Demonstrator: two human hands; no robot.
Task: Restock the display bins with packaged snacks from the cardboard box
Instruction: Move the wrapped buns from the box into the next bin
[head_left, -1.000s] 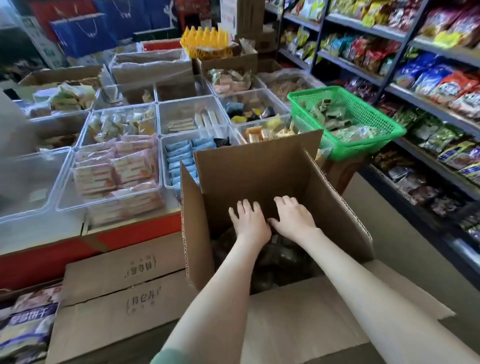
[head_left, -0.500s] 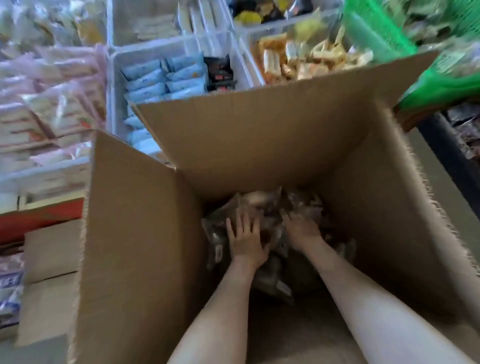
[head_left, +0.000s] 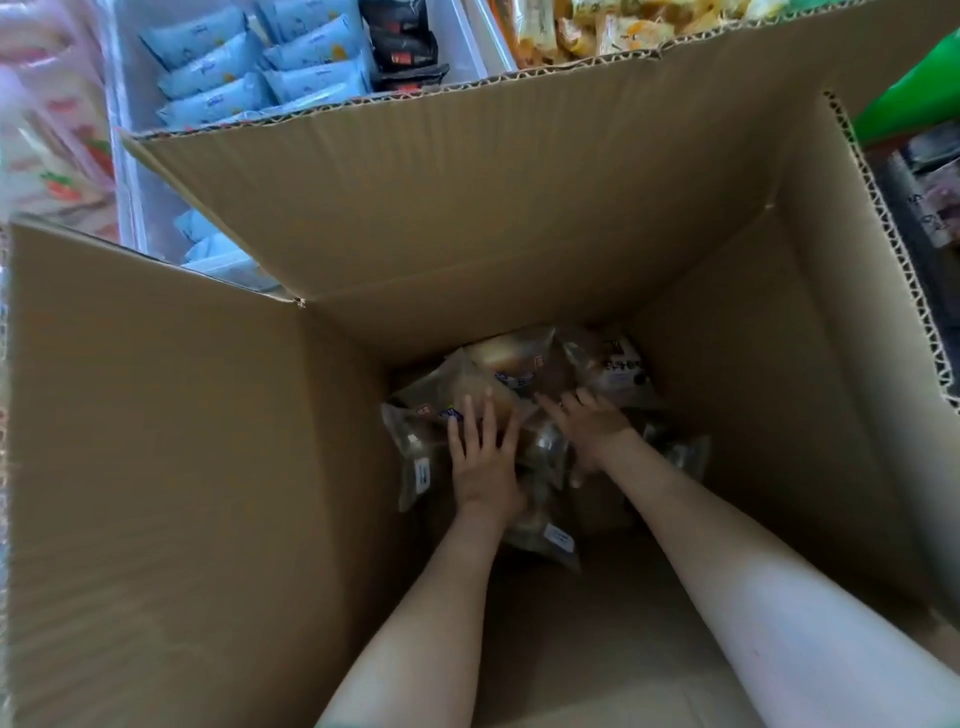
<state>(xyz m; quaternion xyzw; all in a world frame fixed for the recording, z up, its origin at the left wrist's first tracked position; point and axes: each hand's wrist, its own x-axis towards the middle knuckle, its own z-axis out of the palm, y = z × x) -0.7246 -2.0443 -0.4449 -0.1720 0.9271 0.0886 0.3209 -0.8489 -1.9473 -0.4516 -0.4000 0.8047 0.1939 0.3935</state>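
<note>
The clear-wrapped snack packets (head_left: 519, 358) lie at the bottom of the tall brown cardboard box (head_left: 467, 218). Our left hand (head_left: 485, 467) rests flat on them, fingers spread, likely to gather several; we cannot tell whether our right hand (head_left: 592, 428) grips.

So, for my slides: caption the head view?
Left hand and right hand touch snack packs deep in the cardboard box.

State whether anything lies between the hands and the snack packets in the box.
Nothing visible does: the left hand and right hand touch the snack packets at the bottom of the open cardboard box.
</note>
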